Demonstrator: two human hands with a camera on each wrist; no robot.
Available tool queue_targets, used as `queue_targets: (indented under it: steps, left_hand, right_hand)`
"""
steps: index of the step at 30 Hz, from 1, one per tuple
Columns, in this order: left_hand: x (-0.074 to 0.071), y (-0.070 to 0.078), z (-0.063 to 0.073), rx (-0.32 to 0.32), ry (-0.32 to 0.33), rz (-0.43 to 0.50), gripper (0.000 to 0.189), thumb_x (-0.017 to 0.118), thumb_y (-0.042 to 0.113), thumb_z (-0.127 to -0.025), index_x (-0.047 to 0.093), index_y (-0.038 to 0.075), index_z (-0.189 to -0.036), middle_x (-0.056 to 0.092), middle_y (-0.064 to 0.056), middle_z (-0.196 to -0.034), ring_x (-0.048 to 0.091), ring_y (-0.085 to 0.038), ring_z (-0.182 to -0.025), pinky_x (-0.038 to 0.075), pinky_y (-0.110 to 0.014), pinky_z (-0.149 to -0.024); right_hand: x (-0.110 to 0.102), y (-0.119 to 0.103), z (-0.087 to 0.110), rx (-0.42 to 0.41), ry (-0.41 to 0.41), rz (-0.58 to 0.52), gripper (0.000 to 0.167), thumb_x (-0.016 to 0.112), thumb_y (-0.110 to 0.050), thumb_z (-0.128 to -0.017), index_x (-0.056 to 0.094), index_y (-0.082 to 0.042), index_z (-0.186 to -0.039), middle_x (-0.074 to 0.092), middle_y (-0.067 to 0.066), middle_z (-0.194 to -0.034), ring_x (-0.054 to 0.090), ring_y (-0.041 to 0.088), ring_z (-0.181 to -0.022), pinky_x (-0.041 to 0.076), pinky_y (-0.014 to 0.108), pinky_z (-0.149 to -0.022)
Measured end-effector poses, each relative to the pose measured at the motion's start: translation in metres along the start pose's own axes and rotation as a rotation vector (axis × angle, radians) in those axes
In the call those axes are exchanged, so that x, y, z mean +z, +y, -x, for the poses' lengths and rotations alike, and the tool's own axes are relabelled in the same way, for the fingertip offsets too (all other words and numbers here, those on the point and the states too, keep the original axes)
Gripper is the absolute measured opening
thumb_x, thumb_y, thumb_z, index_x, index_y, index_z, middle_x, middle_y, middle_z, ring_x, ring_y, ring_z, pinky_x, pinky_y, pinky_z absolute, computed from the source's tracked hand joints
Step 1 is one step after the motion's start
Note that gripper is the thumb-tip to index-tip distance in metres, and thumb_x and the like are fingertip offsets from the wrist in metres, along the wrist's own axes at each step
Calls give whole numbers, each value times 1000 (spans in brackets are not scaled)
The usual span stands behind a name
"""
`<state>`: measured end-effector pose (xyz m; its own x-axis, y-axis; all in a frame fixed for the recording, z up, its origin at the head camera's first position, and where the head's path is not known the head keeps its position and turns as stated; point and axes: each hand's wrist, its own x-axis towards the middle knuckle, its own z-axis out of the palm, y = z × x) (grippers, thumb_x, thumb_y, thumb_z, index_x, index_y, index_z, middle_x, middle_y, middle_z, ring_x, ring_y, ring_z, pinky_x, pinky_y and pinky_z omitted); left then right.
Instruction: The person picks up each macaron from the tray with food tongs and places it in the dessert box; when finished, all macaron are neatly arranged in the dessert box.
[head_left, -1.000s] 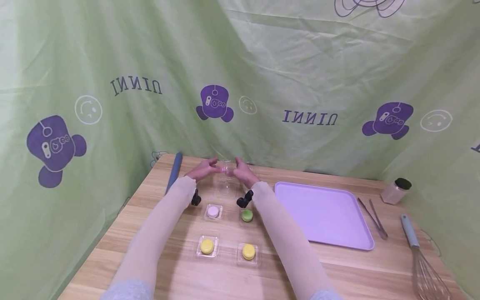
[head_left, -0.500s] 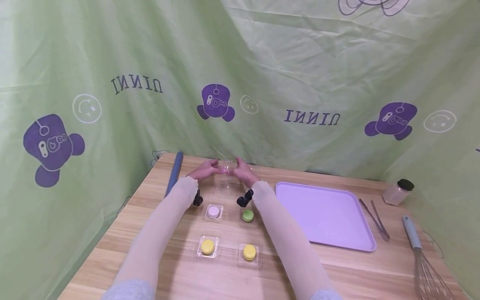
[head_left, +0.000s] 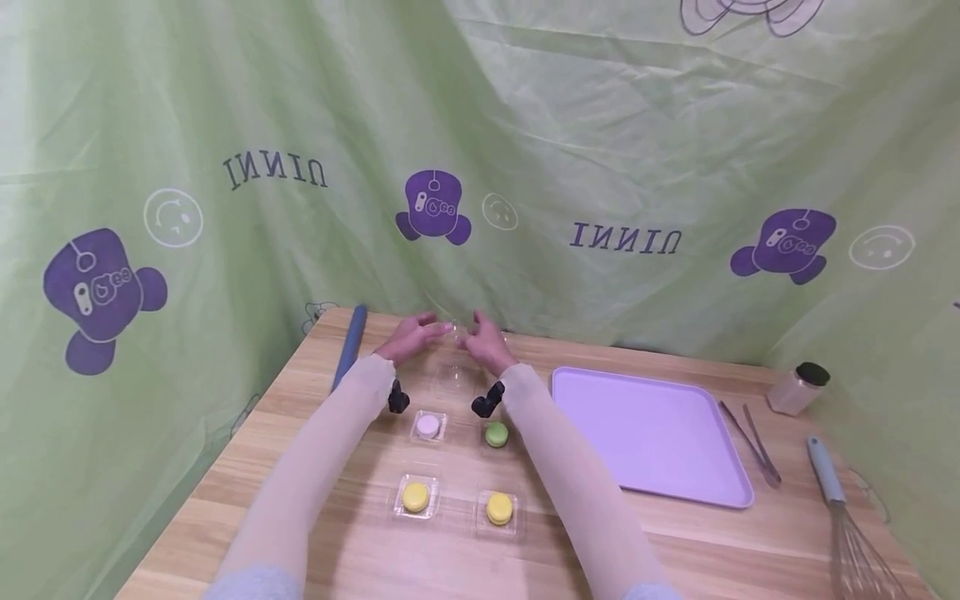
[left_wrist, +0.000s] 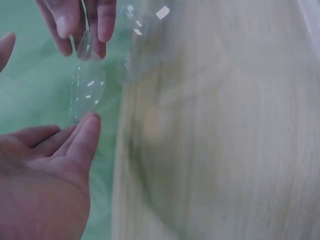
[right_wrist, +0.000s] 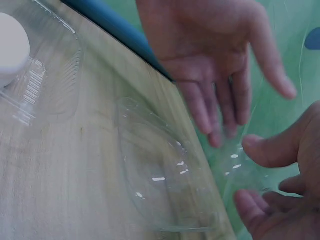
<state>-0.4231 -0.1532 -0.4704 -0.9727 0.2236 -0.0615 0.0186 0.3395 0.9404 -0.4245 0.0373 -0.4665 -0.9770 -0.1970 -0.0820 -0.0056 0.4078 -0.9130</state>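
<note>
At the back of the table, my left hand and right hand face each other around a small clear plastic macaron box. In the left wrist view, the fingers of my right hand pinch one end of it. My left fingers extend nearly straight, their tips at its other end; whether they touch cannot be told. Another clear plastic box lies on the table below the hands. Closer to me, single macarons sit in clear boxes: a pink one, a green one, and yellow ones in front.
A blue rolling pin lies at the table's left edge. Right of my arms is a purple tray, then tongs, a dark-lidded jar and a whisk. A green curtain hangs behind the table.
The hands stay at the back of the table. The left fingers have straightened slightly and shifted a little around the clear box. The macarons remain where they were.
</note>
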Motion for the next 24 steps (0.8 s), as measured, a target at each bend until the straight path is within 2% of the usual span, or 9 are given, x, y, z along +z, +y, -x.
queue_targets:
  steps: [4,7,11,13,17,20,24]
  left_hand:
    - [1,10,5,63,44,89,84,67,44,-95,31,-1,-156,33,-19,-164,44,-37,-146,37,-48,-124]
    - [3,16,9,86,54,104,85,68,46,-94,32,0,-156,34,-16,-165,44,-35,-147,36,-49,-125]
    - [5,20,16,114,66,53,87,68,51,-93,34,2,-156,36,-13,-164,39,-35,-150,32,-53,-125]
    - [8,21,19,129,69,41,87,68,52,-93,35,2,-156,37,-13,-164,38,-35,-151,32,-54,-126]
    - [13,26,26,159,63,48,83,66,50,-94,36,3,-155,38,-14,-163,41,-36,-149,32,-53,-125]
    - [17,34,32,180,42,128,76,63,43,-98,35,3,-156,36,-15,-164,46,-37,-145,35,-52,-124]
    - [18,49,41,212,20,339,64,56,28,-103,33,-2,-155,36,-21,-162,47,-40,-143,39,-48,-123]
  right_hand:
    - [-2,-4,1,-51,98,0,86,72,-4,-88,27,-11,-160,52,24,-149,57,39,-133,55,46,-107]
    - [-7,-5,4,-53,118,-45,85,74,-6,-86,31,-16,-159,57,20,-145,60,34,-128,58,42,-103]
    - [-16,-5,7,-54,87,-122,83,75,-6,-86,35,-19,-158,55,20,-144,59,31,-125,56,43,-104]
    - [-21,-5,8,-70,59,-154,82,75,-4,-86,35,-16,-157,53,23,-144,57,33,-124,55,46,-106]
    - [-32,-9,13,-107,31,-187,81,75,0,-85,35,-12,-155,46,20,-151,50,36,-130,53,47,-106]
    - [-37,-14,21,-155,63,-165,81,76,1,-83,36,-12,-152,43,16,-154,47,34,-133,54,44,-102]
    - [-41,-24,38,-285,167,-71,84,79,3,-79,37,-13,-150,48,16,-145,52,30,-123,58,40,-89]
